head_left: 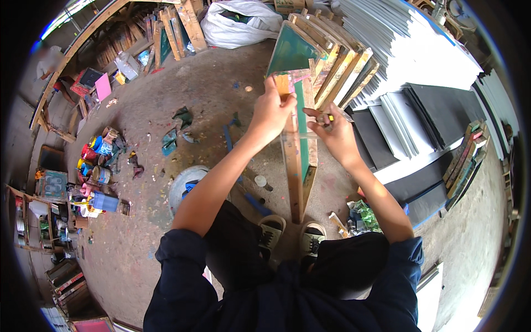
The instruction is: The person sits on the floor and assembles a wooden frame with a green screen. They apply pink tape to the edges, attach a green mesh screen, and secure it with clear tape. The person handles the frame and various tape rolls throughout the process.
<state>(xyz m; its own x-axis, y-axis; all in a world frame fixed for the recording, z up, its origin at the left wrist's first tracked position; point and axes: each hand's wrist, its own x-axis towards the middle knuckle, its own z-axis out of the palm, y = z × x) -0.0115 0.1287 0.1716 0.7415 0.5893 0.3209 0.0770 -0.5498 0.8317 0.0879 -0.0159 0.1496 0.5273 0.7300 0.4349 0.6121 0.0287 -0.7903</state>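
Observation:
A wooden frame with green mesh (299, 105) stands on edge in front of me, its low end near my shoes. My left hand (271, 113) is closed around the frame's far upper corner, beside a yellow-orange patch (282, 84). My right hand (334, 133) is at the frame's right side, with its fingers curled around a small dark and yellow tool (330, 118). Which kind of tool it is, I cannot make out. One finger of that hand points toward the frame's wooden edge.
More wooden frames (337, 63) lean together just beyond. Stacked white sheets (401, 50) and dark panels (445, 113) lie to the right. A white sack (239, 25) sits at the back. Paint cans (101, 175) cluster at left; a round basin (185, 185) and green crumpled wrapping (365, 217) are near my legs.

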